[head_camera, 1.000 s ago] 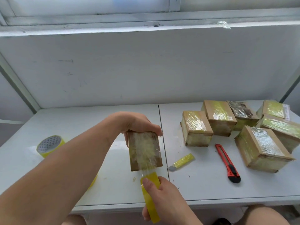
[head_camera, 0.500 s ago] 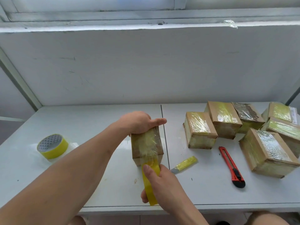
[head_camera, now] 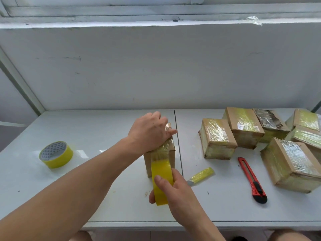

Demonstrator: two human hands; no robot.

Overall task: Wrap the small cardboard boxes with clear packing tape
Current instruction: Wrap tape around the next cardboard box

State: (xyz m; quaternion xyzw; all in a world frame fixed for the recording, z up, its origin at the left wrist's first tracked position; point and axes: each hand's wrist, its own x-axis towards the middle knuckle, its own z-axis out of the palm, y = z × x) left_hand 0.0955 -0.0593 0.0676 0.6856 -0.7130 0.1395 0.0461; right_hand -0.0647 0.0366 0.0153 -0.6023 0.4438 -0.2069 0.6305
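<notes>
Nearest the front edge of the tabletop (head_camera: 104, 197), we see the right hand (head_camera: 175, 192) gripping a roll of clear yellowish packing tape (head_camera: 161, 181). The thumb lies across the roll's outer face and the fingers curl round it from behind. A strip of tape runs up from the roll onto the near face of a small cardboard box (head_camera: 172, 153), which stands on the tabletop near its middle, just left of the seam (head_camera: 178, 153) between the two table halves.

The left hand (head_camera: 151, 133) rests on the top of this box, palm down. Its fingers are extended toward the right and press the taped top surface; they do not curl round the box. The left forearm crosses the tabletop from the front left corner.

To the right of the seam, near the roll, a short blade piece in a yellow wrapper (head_camera: 201, 175) lies flat. Further right, a red utility knife (head_camera: 251, 180) lies with its length running from front to back.

Toward the left edge, a second tape roll (head_camera: 55, 154) lies flat, well apart from the box.

At the right rear of the tabletop, a group of wrapped boxes (head_camera: 217, 138) stands close together, several touching. One larger wrapped box (head_camera: 291, 164) sits nearer the front at the right edge.

Behind the tabletop rises a white wall panel (head_camera: 156, 66).
</notes>
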